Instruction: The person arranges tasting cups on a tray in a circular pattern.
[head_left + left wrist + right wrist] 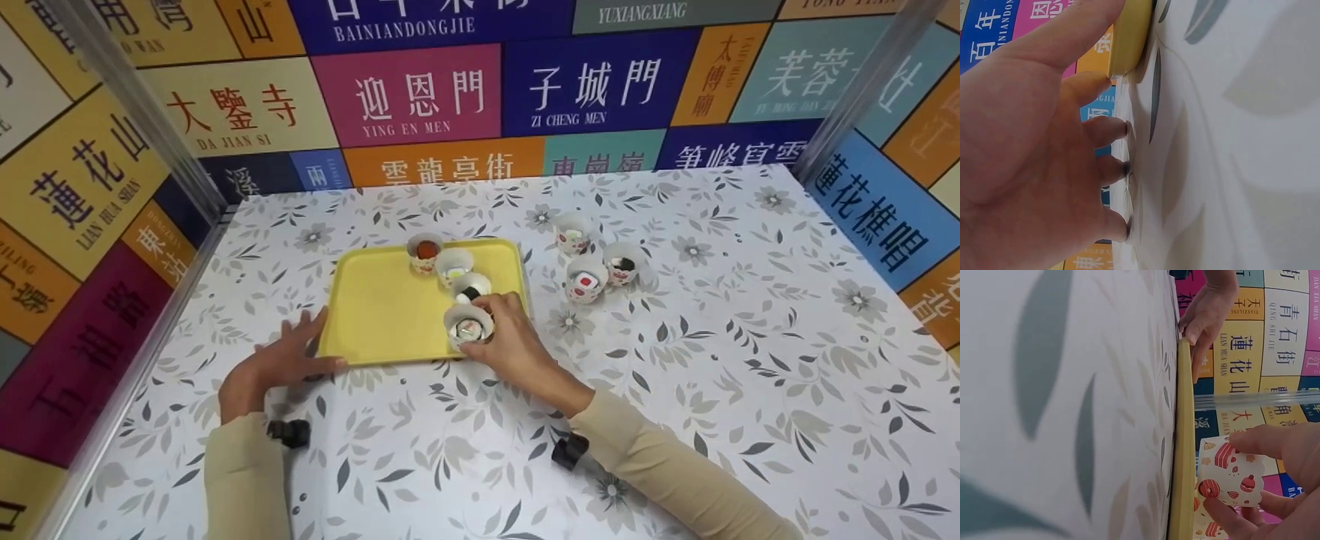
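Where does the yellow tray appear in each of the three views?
Head: the tray lies centre-left on the table.
Left wrist: only its corner shows at the top, under the thumb.
Right wrist: its edge runs vertically, right of centre.
Shared landmark: the left hand at the tray's edge.

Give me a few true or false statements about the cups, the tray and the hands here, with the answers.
1. Four paper cups stand on the yellow tray. True.
2. The right hand grips the cup nearest the tray's front edge. True.
3. The left hand holds a cup. False: it rests at the tray's front left corner, holding no cup.
4. Three cups off the tray stand to its left. False: they stand to its right.
5. The tray is blue. False: yellow.
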{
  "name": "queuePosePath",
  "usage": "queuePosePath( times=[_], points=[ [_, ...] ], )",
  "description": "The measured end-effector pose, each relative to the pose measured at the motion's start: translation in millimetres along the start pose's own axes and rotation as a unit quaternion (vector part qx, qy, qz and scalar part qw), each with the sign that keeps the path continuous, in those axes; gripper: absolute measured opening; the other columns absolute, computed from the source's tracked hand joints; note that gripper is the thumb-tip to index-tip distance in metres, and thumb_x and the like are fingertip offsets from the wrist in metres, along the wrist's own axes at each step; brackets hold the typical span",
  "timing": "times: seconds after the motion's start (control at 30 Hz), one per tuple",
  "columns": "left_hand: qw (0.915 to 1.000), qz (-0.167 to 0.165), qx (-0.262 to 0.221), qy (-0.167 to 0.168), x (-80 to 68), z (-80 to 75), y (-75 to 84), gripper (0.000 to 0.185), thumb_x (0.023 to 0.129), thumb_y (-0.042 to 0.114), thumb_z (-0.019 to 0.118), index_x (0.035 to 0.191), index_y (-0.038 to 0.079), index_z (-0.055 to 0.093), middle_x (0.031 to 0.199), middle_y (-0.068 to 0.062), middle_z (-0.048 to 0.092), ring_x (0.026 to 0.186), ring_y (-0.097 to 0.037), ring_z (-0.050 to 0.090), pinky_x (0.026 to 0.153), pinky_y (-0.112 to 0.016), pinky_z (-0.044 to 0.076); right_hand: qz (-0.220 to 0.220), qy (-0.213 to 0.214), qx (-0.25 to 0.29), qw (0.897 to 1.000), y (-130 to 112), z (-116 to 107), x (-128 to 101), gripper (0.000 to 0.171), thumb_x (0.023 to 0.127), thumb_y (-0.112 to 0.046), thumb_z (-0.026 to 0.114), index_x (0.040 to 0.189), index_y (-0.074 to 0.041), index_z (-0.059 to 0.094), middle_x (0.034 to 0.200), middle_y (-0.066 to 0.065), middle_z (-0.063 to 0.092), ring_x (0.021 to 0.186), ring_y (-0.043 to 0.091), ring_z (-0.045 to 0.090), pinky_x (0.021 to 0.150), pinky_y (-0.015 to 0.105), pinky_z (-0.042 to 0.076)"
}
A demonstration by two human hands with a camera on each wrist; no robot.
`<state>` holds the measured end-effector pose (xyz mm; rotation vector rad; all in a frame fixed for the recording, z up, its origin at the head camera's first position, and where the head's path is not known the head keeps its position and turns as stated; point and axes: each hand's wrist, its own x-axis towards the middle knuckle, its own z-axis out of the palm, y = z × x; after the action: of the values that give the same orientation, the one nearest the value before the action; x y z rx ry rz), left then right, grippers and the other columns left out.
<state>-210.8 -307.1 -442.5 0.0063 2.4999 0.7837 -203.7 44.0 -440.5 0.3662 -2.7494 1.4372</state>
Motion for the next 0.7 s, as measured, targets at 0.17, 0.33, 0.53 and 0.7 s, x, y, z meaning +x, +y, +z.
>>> queuePosePath(
  times=[0.17,0.33,0.53,0.7],
  points=[
    [1.0,-0.004,-0.004,-0.001,0.5,-0.4,-1.5,0.111,0.082,0.067,0.068,0.159,0.039,-0.006,0.168,-0.008,-0.018,0.151,-0.041,-0.026,0.111,-0.076,-0.018,-0.005,0.004,0.0,1.0,-3.7,6.7,2.5,0.062,0.077,-0.012,0.085,0.131,-0.005,0.056,0.118,0.013,0.05,0.106,0.027,0.058,0.097,0.042,0.052],
    [1.0,-0.003,-0.009,-0.002,0.7,-0.9,-1.5,0.11,0.082,0.067,0.068,0.159,0.039,-0.006,0.168,-0.007,-0.018,0.151,-0.041,-0.027,0.111,-0.075,-0.019,-0.024,0.014,-0.012,1.0,-5.1,13.0,4.0,0.06,0.077,-0.011,0.085,0.129,-0.004,0.056,0.118,0.015,0.05,0.105,0.028,0.059,0.096,0.043,0.053],
    [0.9997,0.016,0.016,0.003,0.9,-0.1,-0.8,0.109,0.085,0.065,0.066,0.161,0.03,-0.005,0.167,-0.015,-0.017,0.151,-0.045,-0.024,0.112,-0.077,-0.016,-0.014,0.015,-0.034,0.999,-7.8,19.3,5.7,0.063,0.077,-0.013,0.085,0.132,-0.006,0.056,0.12,0.014,0.049,0.105,0.031,0.061,0.094,0.044,0.054],
    [0.9999,0.011,0.007,0.002,1.4,0.5,-1.0,0.108,0.085,0.064,0.066,0.16,0.033,-0.005,0.168,-0.012,-0.018,0.151,-0.044,-0.025,0.112,-0.076,-0.016,-0.017,0.006,-0.041,0.999,-11.4,21.6,8.4,0.064,0.078,-0.014,0.085,0.134,-0.005,0.055,0.121,0.015,0.049,0.104,0.032,0.061,0.092,0.044,0.054]
  ],
)
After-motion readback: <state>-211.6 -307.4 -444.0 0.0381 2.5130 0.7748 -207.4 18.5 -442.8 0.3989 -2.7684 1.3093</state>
